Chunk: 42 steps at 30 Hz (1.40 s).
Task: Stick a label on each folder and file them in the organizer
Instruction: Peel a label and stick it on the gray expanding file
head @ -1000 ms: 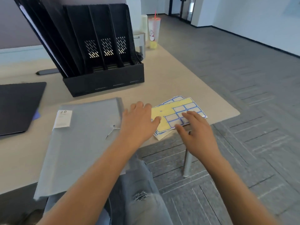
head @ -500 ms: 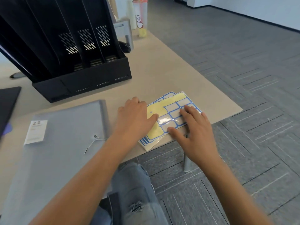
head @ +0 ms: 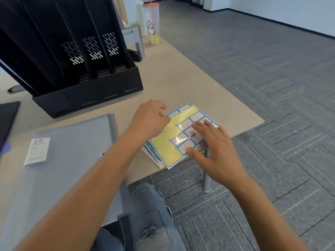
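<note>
Beige desk (head: 181, 84) over grey patterned carpet (head: 272, 87), black slotted organizer (head: 87, 73) at the back, matte grey folder (head: 72, 160) lying front-left; glossy yellow label sheets (head: 170, 147) are stacked near the desk's front edge. Since half a second back the left hand (head: 148, 118) has curled into a pinch at the top sheet's edge, can't tell if it's got a label; right hand (head: 212, 147) presses flat, fingers spread.

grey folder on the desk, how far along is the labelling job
Done: unclear. The grey plastic folder bears only a white "20" tag. In hand: both hands, left and right, at the yellow blue-bordered label sheets. Left: labelling it, filing in the black slotted organizer.
</note>
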{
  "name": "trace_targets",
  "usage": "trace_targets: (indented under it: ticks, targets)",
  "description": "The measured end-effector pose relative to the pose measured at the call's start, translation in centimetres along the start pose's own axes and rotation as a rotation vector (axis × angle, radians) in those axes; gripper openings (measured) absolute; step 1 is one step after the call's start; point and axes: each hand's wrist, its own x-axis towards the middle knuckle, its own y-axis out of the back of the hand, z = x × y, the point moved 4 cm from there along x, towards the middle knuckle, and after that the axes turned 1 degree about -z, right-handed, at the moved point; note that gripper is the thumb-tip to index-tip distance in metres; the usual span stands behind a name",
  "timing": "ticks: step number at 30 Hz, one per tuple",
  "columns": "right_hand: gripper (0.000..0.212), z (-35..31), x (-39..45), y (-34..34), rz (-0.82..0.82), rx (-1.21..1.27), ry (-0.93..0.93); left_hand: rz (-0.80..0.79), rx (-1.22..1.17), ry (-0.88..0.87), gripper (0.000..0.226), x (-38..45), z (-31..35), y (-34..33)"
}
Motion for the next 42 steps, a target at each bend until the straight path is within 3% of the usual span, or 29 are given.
trace_targets:
  ticks: [4, 8, 14, 18, 24, 33, 42]
  targets:
    - [0.063, -0.2, -0.2, 0.4, -0.037, 0.027, 0.030, -0.104, -0.075, 0.039, 0.035, 0.7, 0.2, -0.5]
    - [0.061, -0.4, -0.2, 0.4, -0.036, 0.068, 0.019, -0.162, -0.142, 0.061, 0.015, 0.1, -0.1, -1.3]
    - [0.048, -1.5, 0.8, 0.5, 0.139, 0.132, 0.026, -0.110, -0.365, 0.078, 0.004, -2.1, -0.7, -1.0]
    - [0.045, -3.7, 1.8, 0.8, 0.237, 0.179, 0.031, -0.082, -0.574, 0.111, 0.006, -4.1, -0.8, 0.0]
    - [0.045, -6.4, 2.9, 1.1, 0.265, 0.237, 0.081, -0.171, -0.917, 0.169, 0.020, -6.5, -1.2, 1.3]
    - [0.035, -9.4, 2.9, 1.8, 0.287, 0.233, 0.186, -0.092, -0.828, 0.057, 0.018, -8.9, -2.0, 3.2]
    - [0.021, -10.2, 2.6, 1.4, 0.297, 0.161, 0.245, -0.090, -0.777, 0.081, 0.015, -10.1, -2.4, 3.8]
